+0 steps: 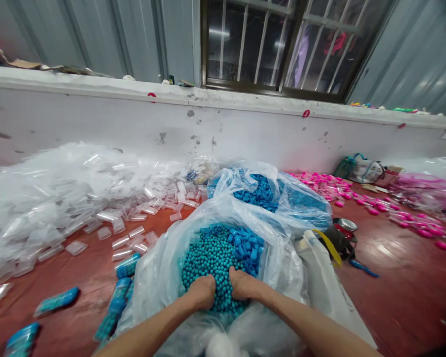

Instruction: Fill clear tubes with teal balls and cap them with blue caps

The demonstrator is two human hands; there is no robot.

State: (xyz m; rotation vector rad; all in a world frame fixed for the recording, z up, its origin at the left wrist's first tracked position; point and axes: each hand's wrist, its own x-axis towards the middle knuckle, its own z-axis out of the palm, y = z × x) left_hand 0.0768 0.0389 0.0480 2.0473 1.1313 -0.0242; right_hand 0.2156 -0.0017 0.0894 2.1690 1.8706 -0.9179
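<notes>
A clear plastic bag (152, 267) stands open in front of me, filled with small teal beads (208, 253). Blue caps (247, 245) lie on the beads at the right inside it. My left hand (203, 291) is curled and pushed into the beads near the bag's front. Close beside it, my right hand (241, 283) also dips into them, its thumb on top. The fingertips of both hands are hidden, so whatever they hold cannot be made out. Filled containers with blue caps (128, 266) lie on the red surface left of the bag.
Clear empty tubes (107, 215) are heaped at the left. Behind the bag sits another bag of blue caps (260, 193). Pink pieces (319, 184) spread at the right, near a dark jar with a metal lid (347, 225) and a blue tool (363, 267).
</notes>
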